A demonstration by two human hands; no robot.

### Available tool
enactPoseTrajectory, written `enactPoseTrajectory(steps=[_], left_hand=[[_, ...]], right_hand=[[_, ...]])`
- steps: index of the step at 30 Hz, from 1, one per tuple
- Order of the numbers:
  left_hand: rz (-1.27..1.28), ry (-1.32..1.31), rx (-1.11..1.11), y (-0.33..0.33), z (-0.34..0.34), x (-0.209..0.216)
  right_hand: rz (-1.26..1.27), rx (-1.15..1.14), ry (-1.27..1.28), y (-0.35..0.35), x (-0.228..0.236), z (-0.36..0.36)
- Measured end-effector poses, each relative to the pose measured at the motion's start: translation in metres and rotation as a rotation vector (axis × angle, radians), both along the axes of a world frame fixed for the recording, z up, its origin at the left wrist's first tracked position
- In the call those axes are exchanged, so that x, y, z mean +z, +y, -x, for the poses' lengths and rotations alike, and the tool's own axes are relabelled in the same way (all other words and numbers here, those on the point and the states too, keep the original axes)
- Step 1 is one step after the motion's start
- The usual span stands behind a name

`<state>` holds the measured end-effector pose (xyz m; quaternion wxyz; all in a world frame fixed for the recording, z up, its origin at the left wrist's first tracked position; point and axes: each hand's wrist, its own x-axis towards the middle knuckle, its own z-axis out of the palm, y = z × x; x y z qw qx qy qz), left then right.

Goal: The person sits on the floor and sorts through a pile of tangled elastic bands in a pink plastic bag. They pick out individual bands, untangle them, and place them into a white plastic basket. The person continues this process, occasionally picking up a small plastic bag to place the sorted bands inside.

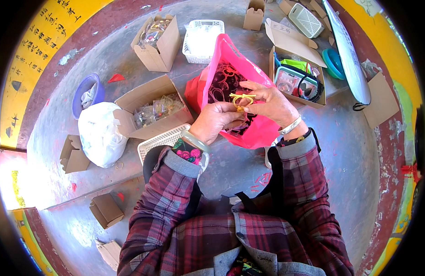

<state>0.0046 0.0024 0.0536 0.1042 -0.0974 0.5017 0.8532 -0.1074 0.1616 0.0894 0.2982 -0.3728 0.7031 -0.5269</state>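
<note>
A yellow knotted cord (pixel 243 97), looped like a bracelet, is held up between my two hands. My left hand (pixel 216 120) pinches its lower part with closed fingers. From the other side, my right hand (pixel 269 105) grips it between thumb and fingers. Right below them stands a bright pink bag (pixel 261 131) with its mouth wide apart. Inside the bag lie many dark red and pink cord loops (pixel 224 78). My hands cover part of the bag's opening.
A cardboard box of small plastic packets (pixel 125 101) and a white plastic bag (pixel 101 138) are at the left. Farther off are a box (pixel 169 43) and a white basket (pixel 194 59). At the right, a box (pixel 309 99) holds a clear container. A cream basket (pixel 146 148) sits under my left wrist.
</note>
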Motion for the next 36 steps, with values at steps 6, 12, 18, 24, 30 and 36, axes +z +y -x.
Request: enactPoseTrajectory(steps=[6, 12, 18, 24, 30, 36], left_hand=[[-0.025, 0.044, 0.006, 0.005, 0.001, -0.004], [-0.049, 0.067, -0.030, 0.002, 0.000, -0.007], [-0.005, 0.055, -0.002, 0.007, -0.001, 0.001], [0.210, 0.146, -0.031, 0.007, -0.002, -0.001], [0.251, 0.158, -0.081, 0.007, -0.002, -0.008], [0.221, 0.127, 0.003, 0.006, -0.001, -0.004]], right_hand=[[-0.032, 0.050, -0.002, 0.007, -0.001, 0.006], [-0.017, 0.010, -0.066, 0.006, -0.006, 0.007], [-0.022, 0.048, -0.048, 0.007, -0.006, 0.008], [-0.098, 0.086, -0.016, 0.008, 0.003, 0.004], [-0.130, 0.171, 0.031, 0.007, 0.001, 0.005], [-0.099, 0.053, 0.047, 0.009, -0.002, 0.006]])
